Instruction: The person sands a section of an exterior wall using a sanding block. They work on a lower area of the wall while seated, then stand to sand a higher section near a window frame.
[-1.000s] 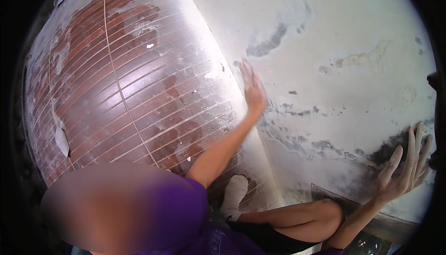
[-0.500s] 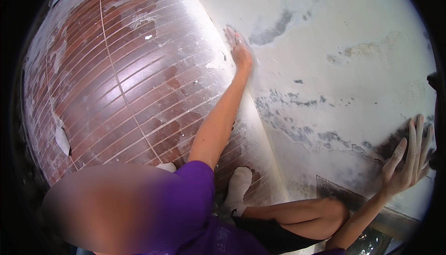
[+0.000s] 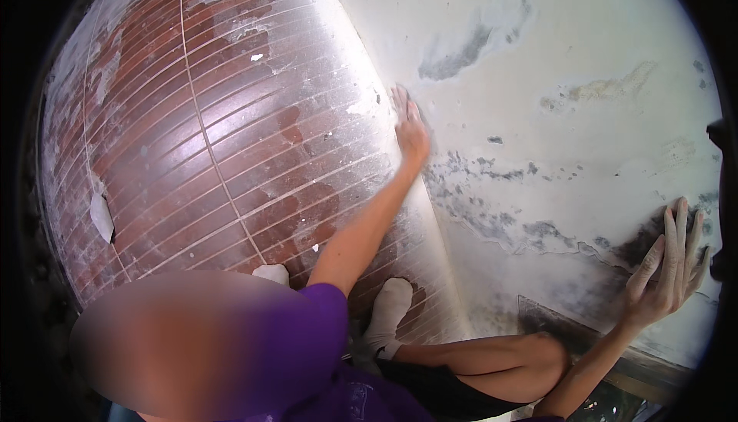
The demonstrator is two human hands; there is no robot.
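My left hand (image 3: 413,131) lies along the foot of a whitish plastered wall (image 3: 553,30), right above where it meets the floor. Its fingers are stretched out and dusted with white powder; whatever may be between the palm and the wall is hidden. On the right, my right hand (image 3: 659,280) rests against the wall beside a dark worn patch (image 3: 642,244). Its fingers are spread, coated in pale dust, with nothing seen in them. Grey smudges (image 3: 457,57) and a rough, chipped band (image 3: 492,191) mark the plaster between the hands.
Reddish-brown floor tiles (image 3: 238,184) with pale grout spread leftward, covered with white dust near the wall. A pale flat scrap (image 3: 101,218) lies at the far left. My socked foot (image 3: 390,307) and bent knee (image 3: 542,357) are close to a dark board (image 3: 565,326) at the wall's lower right.
My left hand has slid along the wall's foot toward me. The right hand stays on the wall in nearly the same place, and the view has shifted slightly.
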